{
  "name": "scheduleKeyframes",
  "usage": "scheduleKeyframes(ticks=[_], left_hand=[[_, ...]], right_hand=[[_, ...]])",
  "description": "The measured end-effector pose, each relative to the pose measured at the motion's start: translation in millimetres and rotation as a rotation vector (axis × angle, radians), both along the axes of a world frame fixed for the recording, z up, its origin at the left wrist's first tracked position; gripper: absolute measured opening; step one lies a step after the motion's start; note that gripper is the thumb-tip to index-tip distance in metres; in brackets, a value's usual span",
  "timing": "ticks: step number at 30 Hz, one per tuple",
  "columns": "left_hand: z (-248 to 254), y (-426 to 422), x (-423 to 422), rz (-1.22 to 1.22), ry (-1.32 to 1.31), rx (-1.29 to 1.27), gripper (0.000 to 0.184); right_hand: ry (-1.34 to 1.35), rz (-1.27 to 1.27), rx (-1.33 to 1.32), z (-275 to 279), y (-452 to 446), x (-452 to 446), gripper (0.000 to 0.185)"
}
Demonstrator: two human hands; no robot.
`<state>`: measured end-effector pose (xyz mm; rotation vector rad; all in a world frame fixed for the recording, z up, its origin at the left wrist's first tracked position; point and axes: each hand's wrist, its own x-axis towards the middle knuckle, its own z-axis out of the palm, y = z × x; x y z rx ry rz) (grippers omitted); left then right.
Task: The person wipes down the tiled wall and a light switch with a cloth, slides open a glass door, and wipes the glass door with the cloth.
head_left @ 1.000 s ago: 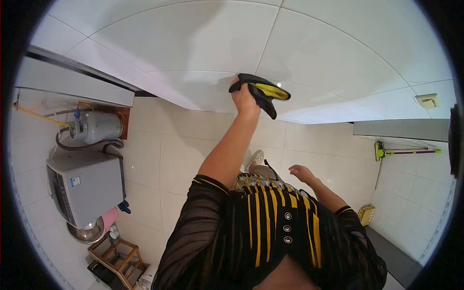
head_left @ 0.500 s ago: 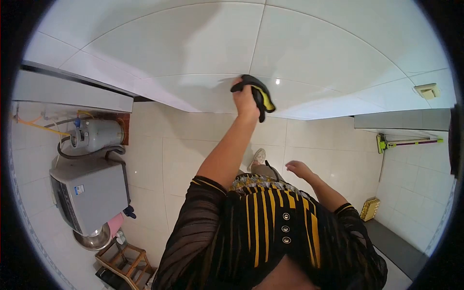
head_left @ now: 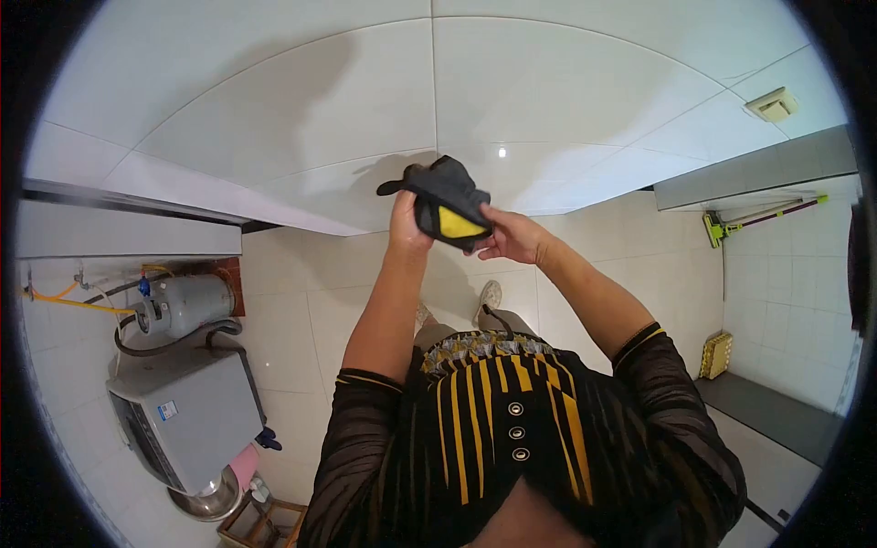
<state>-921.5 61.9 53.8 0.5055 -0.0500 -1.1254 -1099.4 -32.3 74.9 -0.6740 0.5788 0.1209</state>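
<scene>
A black cloth with a yellow patch is bunched up in front of the white tiled wall. My left hand grips it from the left side, with part of the fingers hidden behind the fabric. From the right, my right hand pinches the cloth's lower right edge between thumb and fingers. Both hands are held out ahead of my body, above the floor.
To the left stand a grey gas cylinder, a grey box-shaped appliance and a metal basin. On the right are a green-headed mop, a yellow basket and a wall switch.
My left hand has drawn the cloth left, away from the wall. My right hand has risen from beside my body and taken hold of the cloth's right edge.
</scene>
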Motion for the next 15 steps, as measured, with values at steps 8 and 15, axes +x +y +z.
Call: scheduleKeyframes(ticks=[8,15], left_hand=[[-9.7,30.4,4.2,0.081,0.017,0.104,0.031],[-49.1,71.0,12.1,0.126,0.039,0.412,0.035]], right_hand=[[-0.03,-0.273,-0.085,6.0,15.3,-5.3,0.038],[-0.267,-0.345,0.025,28.0,0.8,75.8,0.034]])
